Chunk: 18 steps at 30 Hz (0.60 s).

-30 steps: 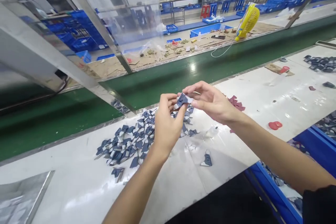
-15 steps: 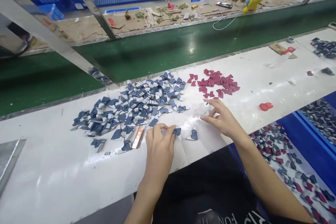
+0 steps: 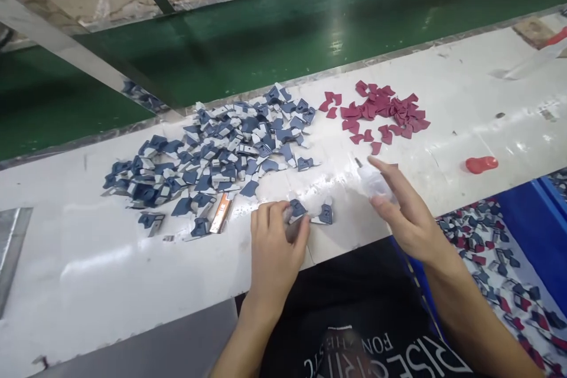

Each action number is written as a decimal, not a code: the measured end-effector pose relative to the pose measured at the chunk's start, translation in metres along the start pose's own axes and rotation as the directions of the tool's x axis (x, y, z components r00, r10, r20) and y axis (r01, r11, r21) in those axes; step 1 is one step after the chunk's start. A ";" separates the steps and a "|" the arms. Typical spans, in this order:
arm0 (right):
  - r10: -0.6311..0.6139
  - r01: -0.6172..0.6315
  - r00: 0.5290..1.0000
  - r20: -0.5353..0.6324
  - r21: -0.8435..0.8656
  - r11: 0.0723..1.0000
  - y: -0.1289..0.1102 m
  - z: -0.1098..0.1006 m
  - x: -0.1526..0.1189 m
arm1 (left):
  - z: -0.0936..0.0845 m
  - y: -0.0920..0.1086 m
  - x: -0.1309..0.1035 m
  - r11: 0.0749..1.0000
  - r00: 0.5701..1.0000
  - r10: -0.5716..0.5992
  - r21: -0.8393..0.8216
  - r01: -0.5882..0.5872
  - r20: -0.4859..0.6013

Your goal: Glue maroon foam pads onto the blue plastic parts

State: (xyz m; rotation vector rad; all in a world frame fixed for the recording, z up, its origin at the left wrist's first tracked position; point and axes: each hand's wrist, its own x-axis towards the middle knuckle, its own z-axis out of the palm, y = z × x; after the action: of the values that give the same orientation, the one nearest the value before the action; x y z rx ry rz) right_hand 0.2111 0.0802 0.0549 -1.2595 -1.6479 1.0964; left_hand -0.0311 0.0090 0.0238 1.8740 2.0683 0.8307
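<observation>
Between its thumb and fingers, my left hand (image 3: 277,248) grips a small blue-and-white piece (image 3: 296,208) at the near part of the table. Just right of it lies another blue-and-white piece (image 3: 326,214). My right hand (image 3: 410,212) is closed around a small translucent bottle (image 3: 375,182), whose dark tip points up and left. Beyond my left hand spreads a large pile of blue-and-white pieces (image 3: 239,142). A smaller heap of dark red pieces (image 3: 376,107) lies past the bottle. An orange-and-silver bar (image 3: 221,212) rests left of my left hand.
The white table (image 3: 106,283) has a red object (image 3: 481,165) at the right. Below its near right edge, a blue bin (image 3: 527,230) holds mixed pieces. A slanted metal post (image 3: 93,65) stands at the left, and a green strip (image 3: 283,41) runs behind the table.
The view has tilted down and moved closer. My right hand now holds the translucent bottle clearly, with its tip raised off the table. My left hand remains at the blue-and-white piece.
</observation>
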 end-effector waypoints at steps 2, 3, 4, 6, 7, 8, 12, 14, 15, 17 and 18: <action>0.061 -0.059 0.998 -0.013 0.121 0.991 0.008 0.003 -0.005 | 0.007 0.000 0.003 1.000 1.000 0.003 -0.007 -0.003 -0.017; 0.082 -0.076 0.996 -0.027 0.189 0.979 0.012 0.005 -0.007 | 0.009 0.000 0.005 1.000 1.000 0.010 -0.014 -0.010 -0.017; 0.090 -0.072 0.994 -0.059 0.253 0.965 0.016 0.007 -0.007 | 0.012 0.001 0.007 0.999 1.000 0.024 -0.021 -0.025 -0.012; 0.114 -0.065 0.987 -0.116 0.358 0.931 0.020 0.012 -0.005 | 0.014 0.004 0.011 0.998 0.998 0.060 -0.034 -0.059 0.018; 0.133 -0.069 0.982 -0.131 0.409 0.910 0.021 0.014 -0.003 | 0.015 0.006 0.011 0.997 0.997 0.070 -0.044 -0.068 0.030; 0.153 -0.075 0.979 -0.134 0.458 0.886 0.021 0.017 -0.001 | 0.015 0.008 0.011 0.996 0.997 0.070 -0.058 -0.068 0.032; 0.205 -0.076 0.963 -0.173 0.557 0.827 0.017 0.025 0.005 | 0.016 0.019 0.005 0.995 0.996 0.064 -0.067 -0.068 -0.060; 0.213 -0.056 0.944 -0.251 0.517 0.854 0.017 0.030 0.002 | 0.018 0.024 -0.001 0.994 0.990 0.106 -0.009 -0.107 -0.097; 0.205 -0.045 0.934 -0.291 0.476 0.878 0.018 0.032 0.000 | 0.020 0.026 -0.004 0.992 0.987 0.123 0.023 -0.121 -0.099; 0.168 -0.033 0.924 -0.344 0.366 0.930 0.021 0.038 -0.006 | 0.026 0.030 -0.009 0.990 0.987 0.134 0.064 -0.129 -0.087; 0.144 -0.027 0.923 -0.357 0.312 0.950 0.023 0.040 -0.010 | 0.028 0.032 -0.010 0.990 0.988 0.130 0.069 -0.125 -0.081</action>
State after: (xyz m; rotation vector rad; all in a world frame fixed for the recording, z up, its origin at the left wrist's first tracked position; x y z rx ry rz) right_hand 0.1828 0.0670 0.0194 -1.2548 -1.0995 1.0350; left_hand 0.0122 0.0071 0.0164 2.0570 2.0649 0.8998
